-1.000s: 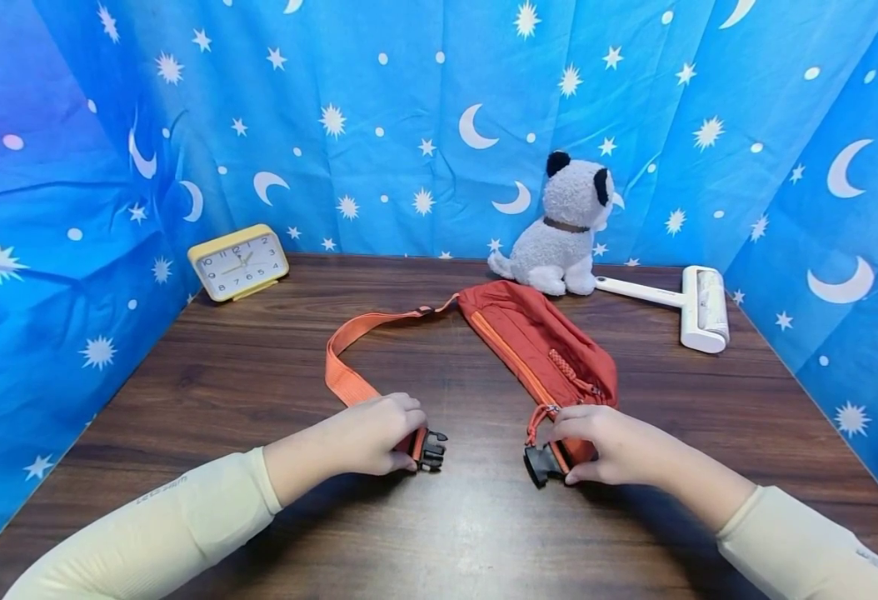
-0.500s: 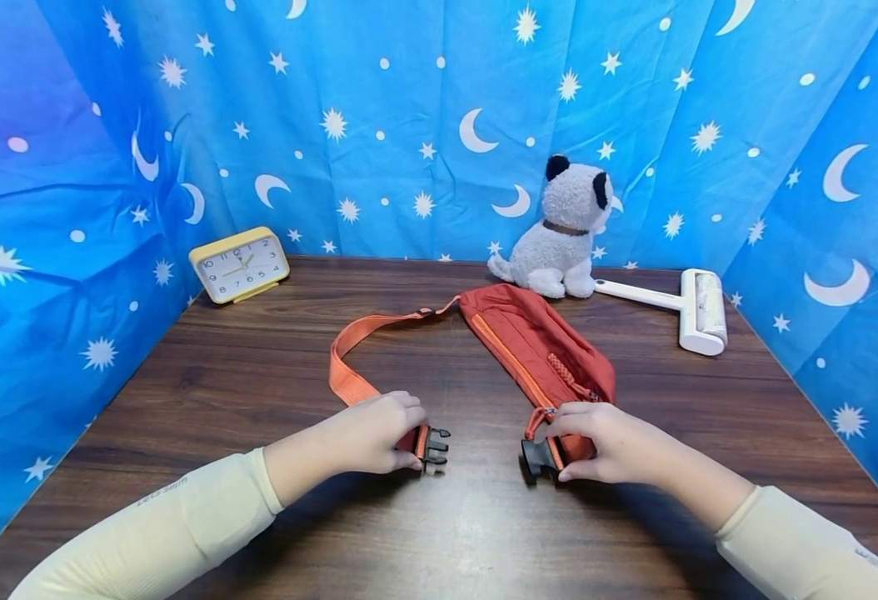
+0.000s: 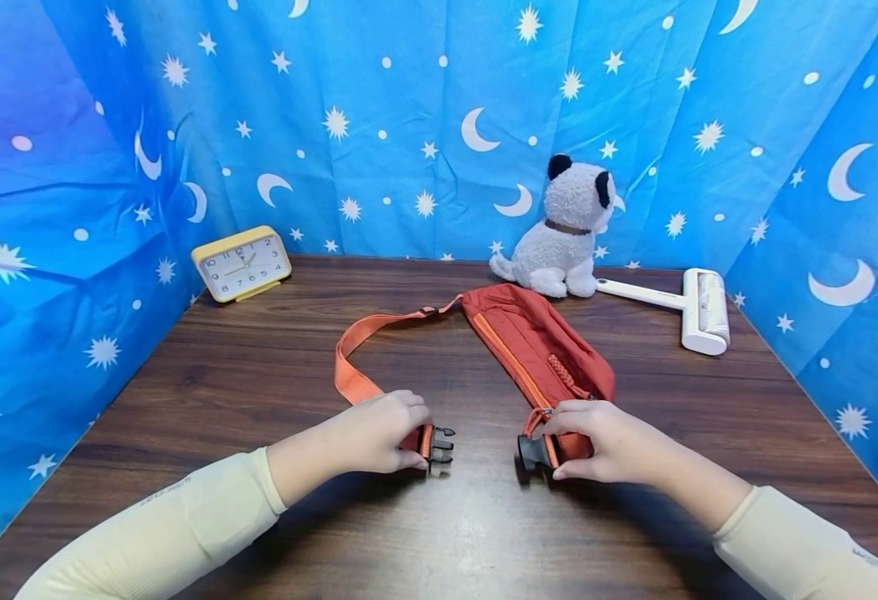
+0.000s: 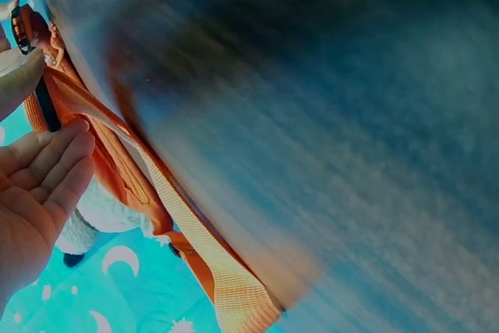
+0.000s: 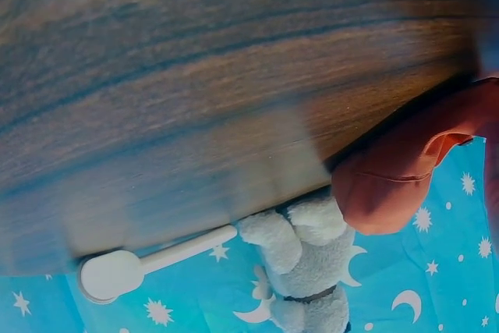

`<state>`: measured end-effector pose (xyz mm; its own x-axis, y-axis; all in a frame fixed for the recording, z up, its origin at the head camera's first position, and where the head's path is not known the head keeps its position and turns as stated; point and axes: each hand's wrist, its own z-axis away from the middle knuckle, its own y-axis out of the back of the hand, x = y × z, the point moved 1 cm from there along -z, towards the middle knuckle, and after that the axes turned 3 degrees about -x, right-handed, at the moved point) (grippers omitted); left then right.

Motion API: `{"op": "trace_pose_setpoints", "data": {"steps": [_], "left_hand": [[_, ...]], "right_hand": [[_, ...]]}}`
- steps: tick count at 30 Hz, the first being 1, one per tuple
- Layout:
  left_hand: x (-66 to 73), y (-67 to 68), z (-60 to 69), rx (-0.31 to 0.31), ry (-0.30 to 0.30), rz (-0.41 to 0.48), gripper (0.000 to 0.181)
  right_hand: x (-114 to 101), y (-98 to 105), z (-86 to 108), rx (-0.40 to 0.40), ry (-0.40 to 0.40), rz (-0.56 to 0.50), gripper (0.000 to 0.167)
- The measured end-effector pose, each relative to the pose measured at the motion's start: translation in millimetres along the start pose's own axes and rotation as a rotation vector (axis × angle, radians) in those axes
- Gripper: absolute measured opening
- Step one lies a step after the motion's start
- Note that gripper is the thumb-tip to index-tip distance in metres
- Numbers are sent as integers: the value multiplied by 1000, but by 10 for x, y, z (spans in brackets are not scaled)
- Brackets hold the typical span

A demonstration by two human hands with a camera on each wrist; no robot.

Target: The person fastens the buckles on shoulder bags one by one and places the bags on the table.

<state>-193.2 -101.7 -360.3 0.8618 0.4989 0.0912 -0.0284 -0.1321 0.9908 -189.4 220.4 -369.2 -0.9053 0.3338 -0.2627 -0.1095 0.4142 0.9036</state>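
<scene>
A red waist bag (image 3: 540,342) with an orange zipper lies on the table, its orange strap (image 3: 355,354) curving out to the left. My left hand (image 3: 379,433) pinches the strap's end, just behind the black pronged buckle half (image 3: 441,447), whose prongs point right. Opposite it, my right hand (image 3: 600,437) pinches the bag's other end by the black buckle socket (image 3: 532,454), which faces left. A gap separates the two halves. In the left wrist view the left fingers (image 4: 54,169) hold the webbing. The right wrist view shows the bag (image 5: 382,193) but not the right hand.
At the back left stands a yellow alarm clock (image 3: 242,265). A grey plush dog (image 3: 555,242) sits behind the bag, with a white lint roller (image 3: 701,312) to its right. Blue star-patterned curtains (image 3: 409,100) enclose the dark wooden table (image 3: 274,358).
Both hands have drawn slightly closer together, narrowing the gap between the buckle halves. The socket, tilted a second ago, now squarely faces the prongs. The bag's body stays put.
</scene>
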Motion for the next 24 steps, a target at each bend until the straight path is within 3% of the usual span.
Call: {"op": "trace_pose_setpoints", "data": {"steps": [24], "left_hand": [[50,-14,-73,68,-27,-5,38]], "right_hand": [[-23,-27,-61,55,3,25,35]]}}
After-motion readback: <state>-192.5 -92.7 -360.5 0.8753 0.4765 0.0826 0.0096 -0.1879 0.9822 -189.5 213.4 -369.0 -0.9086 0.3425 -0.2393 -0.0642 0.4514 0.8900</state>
